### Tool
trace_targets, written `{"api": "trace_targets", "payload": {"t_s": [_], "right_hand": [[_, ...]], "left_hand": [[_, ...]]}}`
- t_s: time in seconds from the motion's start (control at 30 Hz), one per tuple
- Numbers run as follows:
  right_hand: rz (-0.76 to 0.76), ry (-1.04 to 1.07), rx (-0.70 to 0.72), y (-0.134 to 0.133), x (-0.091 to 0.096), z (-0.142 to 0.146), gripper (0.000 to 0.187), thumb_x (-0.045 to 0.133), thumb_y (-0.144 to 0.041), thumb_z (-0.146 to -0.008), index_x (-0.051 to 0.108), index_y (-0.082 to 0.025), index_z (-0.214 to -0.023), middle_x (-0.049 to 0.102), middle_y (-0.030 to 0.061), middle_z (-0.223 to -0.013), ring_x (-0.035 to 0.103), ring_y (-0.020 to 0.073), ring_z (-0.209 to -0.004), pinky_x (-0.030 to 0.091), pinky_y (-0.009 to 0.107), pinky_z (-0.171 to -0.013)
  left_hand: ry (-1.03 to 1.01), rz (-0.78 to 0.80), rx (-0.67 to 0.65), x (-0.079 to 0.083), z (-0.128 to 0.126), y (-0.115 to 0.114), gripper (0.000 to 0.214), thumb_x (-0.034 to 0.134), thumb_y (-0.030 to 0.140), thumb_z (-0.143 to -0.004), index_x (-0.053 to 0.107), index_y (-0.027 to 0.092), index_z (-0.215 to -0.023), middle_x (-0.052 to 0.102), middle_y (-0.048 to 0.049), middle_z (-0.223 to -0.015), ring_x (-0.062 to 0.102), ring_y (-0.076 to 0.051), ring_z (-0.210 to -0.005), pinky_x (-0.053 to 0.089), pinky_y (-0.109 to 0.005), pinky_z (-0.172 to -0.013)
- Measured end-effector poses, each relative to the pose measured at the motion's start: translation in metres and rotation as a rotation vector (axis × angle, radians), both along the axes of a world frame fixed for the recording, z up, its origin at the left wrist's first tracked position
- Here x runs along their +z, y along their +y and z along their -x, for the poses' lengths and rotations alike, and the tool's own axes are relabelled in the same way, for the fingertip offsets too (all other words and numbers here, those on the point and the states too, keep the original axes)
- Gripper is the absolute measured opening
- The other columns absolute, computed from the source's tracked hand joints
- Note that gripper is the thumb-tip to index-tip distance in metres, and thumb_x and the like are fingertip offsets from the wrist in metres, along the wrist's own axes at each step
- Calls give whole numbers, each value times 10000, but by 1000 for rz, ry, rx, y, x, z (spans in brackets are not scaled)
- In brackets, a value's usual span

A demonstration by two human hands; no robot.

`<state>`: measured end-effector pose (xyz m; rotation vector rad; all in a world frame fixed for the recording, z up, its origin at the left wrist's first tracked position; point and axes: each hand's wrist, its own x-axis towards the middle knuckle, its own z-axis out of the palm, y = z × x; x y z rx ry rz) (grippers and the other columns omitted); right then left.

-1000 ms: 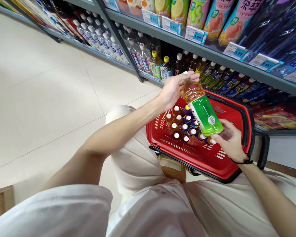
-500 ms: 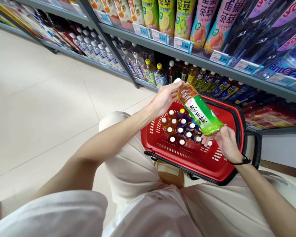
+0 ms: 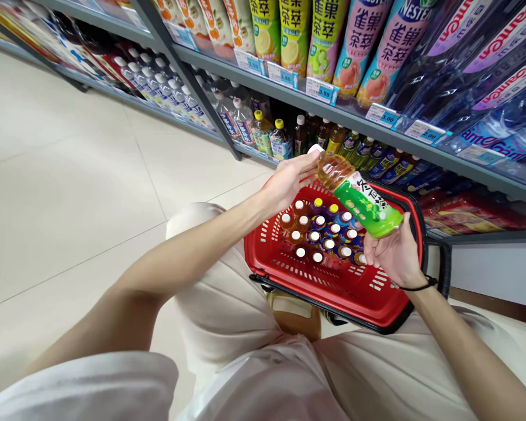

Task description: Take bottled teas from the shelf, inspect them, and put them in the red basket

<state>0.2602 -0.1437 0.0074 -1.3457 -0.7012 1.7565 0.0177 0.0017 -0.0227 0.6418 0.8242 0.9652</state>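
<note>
A tea bottle (image 3: 363, 199) with amber drink, a green and white label and a white cap lies slantwise in the air above the red shopping basket (image 3: 280, 269). My left hand (image 3: 289, 178) has its fingers at the cap and neck. Under the bottle's base is my right hand (image 3: 394, 248), which wears a black band at the wrist and supports the lower end. Inside the basket stand several upright drink bottles (image 3: 318, 237) with white or yellow caps. The held bottle covers part of the basket's far side.
Along the far side runs a shelf rack (image 3: 284, 76) with price tags. Its lower level holds several small bottles (image 3: 280, 140); cartons (image 3: 293, 32) and large water bottles (image 3: 464, 64) stand above. Pale floor tiles (image 3: 70, 193) lie to the left, my knees around the basket.
The bottle has turned about its long axis, so its large lettering now faces further up and away. My right fingers have shifted at the base. The whole view has moved slightly.
</note>
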Motion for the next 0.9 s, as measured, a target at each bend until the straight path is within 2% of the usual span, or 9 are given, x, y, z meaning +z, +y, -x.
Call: {"api": "trace_targets", "payload": {"t_s": [0.1,0.2,0.43,0.63,0.8,0.9], "right_hand": [[23,7,-6,1,0,-3,809,462,-948,-870,714,-179,-886,598,47,-548,532,177,-379,338,267,-315],[35,0,10,2,-1,-4,816,468,-949,-861,721,-174,-839,593,58,-528,546,184,-399,350,272,-358],[75,-10,79,1,-7,-4,841,376,-963,-863,711,-199,-749,589,72,-520,563,204,-456,381,304,-437],[88,0,70,1,-12,-4,841,310,-938,-901,701,-209,-751,592,76,-550,567,218,-499,403,328,-483],[32,60,65,1,-12,0,802,347,-923,-913,607,-214,-643,500,50,-496,520,203,-480,447,341,-532],[36,84,70,1,-13,1,791,349,-933,-911,556,-220,-641,501,49,-515,508,197,-482,441,335,-520]], "left_hand": [[6,-23,-11,-1,0,0,477,896,582,-784,775,207,-1054,777,-119,-1255,658,-322,-1314,471,-456,-1149],[10,-42,-3,0,0,1,499,912,586,-764,773,208,-1058,780,-117,-1239,666,-319,-1297,478,-457,-1138],[24,-23,46,4,-1,-1,472,923,572,-756,741,201,-983,784,-114,-1167,681,-303,-1248,489,-470,-1135],[15,-25,44,3,0,0,479,934,581,-734,747,214,-979,788,-91,-1143,697,-283,-1214,486,-461,-1132],[11,-27,41,4,0,0,466,935,565,-741,764,206,-985,790,-101,-1147,692,-289,-1211,489,-440,-1110],[18,-33,44,6,0,-1,459,930,560,-750,767,209,-997,788,-101,-1166,692,-282,-1199,493,-438,-1102]]}}
